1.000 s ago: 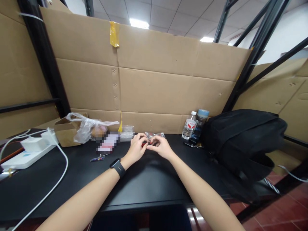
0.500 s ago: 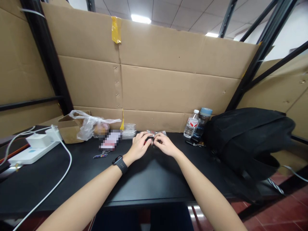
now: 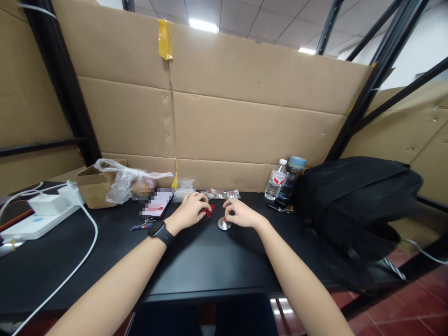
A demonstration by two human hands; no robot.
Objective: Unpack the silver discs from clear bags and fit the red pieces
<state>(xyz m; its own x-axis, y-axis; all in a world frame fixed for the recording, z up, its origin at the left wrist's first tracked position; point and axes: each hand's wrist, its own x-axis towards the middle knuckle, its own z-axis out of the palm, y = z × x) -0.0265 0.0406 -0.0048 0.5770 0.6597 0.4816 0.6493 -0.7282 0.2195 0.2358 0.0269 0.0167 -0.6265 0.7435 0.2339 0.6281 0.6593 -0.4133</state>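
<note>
My left hand (image 3: 189,211), with a dark watch on its wrist, rests on the black tabletop. Its curled fingers close on a bundle of red cord (image 3: 209,211), whose loops stick out past the fingertips. My right hand (image 3: 240,213) pinches the middle of a small round silver metal disc (image 3: 224,225) lying near the table's middle. A bit of red shows at those fingertips. Behind both hands, several small clear plastic packets (image 3: 217,193) lie in a row against the cardboard.
A phone (image 3: 157,204), a keychain (image 3: 142,227), a tied plastic bag (image 3: 122,184) and a white power strip (image 3: 38,224) are on the left. To the right stand a water bottle (image 3: 276,181), a blue-lidded bottle (image 3: 292,179) and a black backpack (image 3: 357,205).
My hands have moved apart, the left one leftward. The silver disc and red cord, mostly covered before, now show. The camera view has shifted slightly.
</note>
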